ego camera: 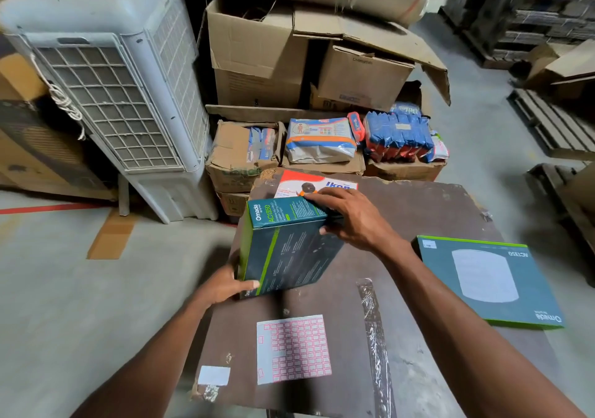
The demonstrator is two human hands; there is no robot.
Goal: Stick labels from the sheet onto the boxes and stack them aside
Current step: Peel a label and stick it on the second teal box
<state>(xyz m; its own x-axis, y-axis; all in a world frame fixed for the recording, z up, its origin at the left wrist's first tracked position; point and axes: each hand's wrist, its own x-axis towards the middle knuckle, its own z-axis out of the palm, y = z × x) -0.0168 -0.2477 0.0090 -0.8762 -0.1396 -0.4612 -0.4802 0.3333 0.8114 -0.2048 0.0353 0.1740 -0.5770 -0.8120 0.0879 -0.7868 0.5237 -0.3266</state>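
A dark teal box with green edges (pixel 289 250) stands tilted on the brown table (pixel 402 211). My left hand (pixel 225 284) grips its lower left corner, thumb on the front face. My right hand (pixel 349 216) holds its top right edge, fingers over the top and thumb on the front. The label sheet (pixel 293 348), a grid of pink-framed stickers with some removed, lies flat near the table's front. A second teal box (pixel 489 284) lies flat at the table's right, a small white label at its far left corner.
A white and red box (pixel 314 182) lies behind the held box. A small white paper (pixel 214 375) sits at the table's front left. A white air cooler (pixel 122 95) stands at the left. Cartons (pixel 257 50) and packaged goods (pixel 322 140) crowd behind the table. Pallets (pixel 553 124) lie at the right.
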